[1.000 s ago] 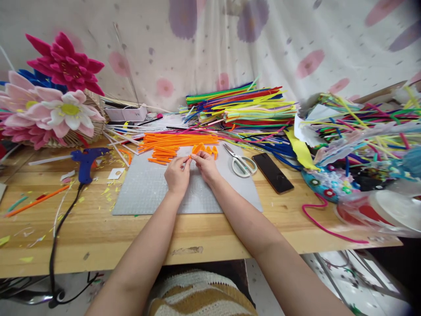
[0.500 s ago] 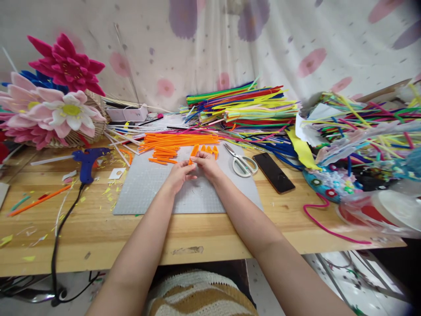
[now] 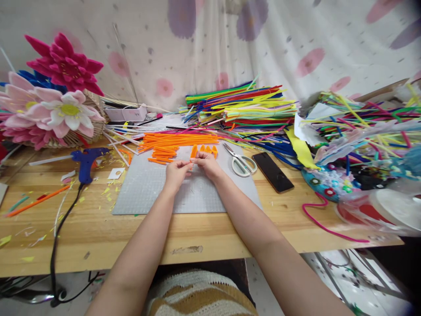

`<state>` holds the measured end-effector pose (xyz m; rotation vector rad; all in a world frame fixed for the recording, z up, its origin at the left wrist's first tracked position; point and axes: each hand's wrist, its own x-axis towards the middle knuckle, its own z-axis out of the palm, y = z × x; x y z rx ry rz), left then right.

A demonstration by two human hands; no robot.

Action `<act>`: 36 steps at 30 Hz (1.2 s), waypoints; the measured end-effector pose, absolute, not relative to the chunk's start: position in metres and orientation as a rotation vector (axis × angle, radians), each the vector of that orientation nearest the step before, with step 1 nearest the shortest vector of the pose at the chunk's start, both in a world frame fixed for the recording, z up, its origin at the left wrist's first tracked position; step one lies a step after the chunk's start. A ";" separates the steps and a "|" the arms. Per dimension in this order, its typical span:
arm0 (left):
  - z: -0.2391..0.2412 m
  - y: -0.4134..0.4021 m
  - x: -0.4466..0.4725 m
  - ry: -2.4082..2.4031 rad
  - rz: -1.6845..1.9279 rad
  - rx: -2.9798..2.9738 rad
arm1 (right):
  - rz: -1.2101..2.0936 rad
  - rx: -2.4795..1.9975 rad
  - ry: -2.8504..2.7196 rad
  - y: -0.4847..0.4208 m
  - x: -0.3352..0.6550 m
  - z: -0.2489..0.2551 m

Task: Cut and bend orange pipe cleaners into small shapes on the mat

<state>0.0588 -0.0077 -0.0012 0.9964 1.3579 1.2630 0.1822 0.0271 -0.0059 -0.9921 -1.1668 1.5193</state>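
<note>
Both hands meet over the far part of a grey cutting mat (image 3: 148,193). My left hand (image 3: 176,172) and my right hand (image 3: 206,162) are closed in pinches on the same short orange pipe-cleaner piece (image 3: 194,152), bent into a narrow loop. Just beyond the fingers lie a few more bent orange pieces (image 3: 210,150). A pile of straight orange pipe cleaners (image 3: 171,141) lies at the mat's far left corner.
Scissors (image 3: 241,162) and a dark phone (image 3: 272,172) lie right of the mat. A blue glue gun (image 3: 86,161) with its black cord is at the left. Fuzzy flowers (image 3: 55,103) stand far left. Stacks of coloured pipe cleaners (image 3: 243,105) fill the back and right.
The hands have stayed over the mat's far part, shifting slightly and turning the orange piece between the fingertips. Nothing else has moved.
</note>
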 end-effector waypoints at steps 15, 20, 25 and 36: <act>0.009 -0.007 0.046 1.079 1.048 0.954 | 1.782 -0.834 -1.021 0.028 0.188 -0.005; 0.008 -0.006 0.048 1.123 1.090 1.008 | 1.790 -0.859 -1.017 0.029 0.188 -0.006; 0.003 -0.005 0.049 1.014 1.143 1.027 | 1.928 -0.761 -0.938 0.027 0.189 -0.005; 0.001 -0.009 0.057 0.875 1.195 0.853 | 2.005 -0.688 -0.732 0.023 0.182 -0.004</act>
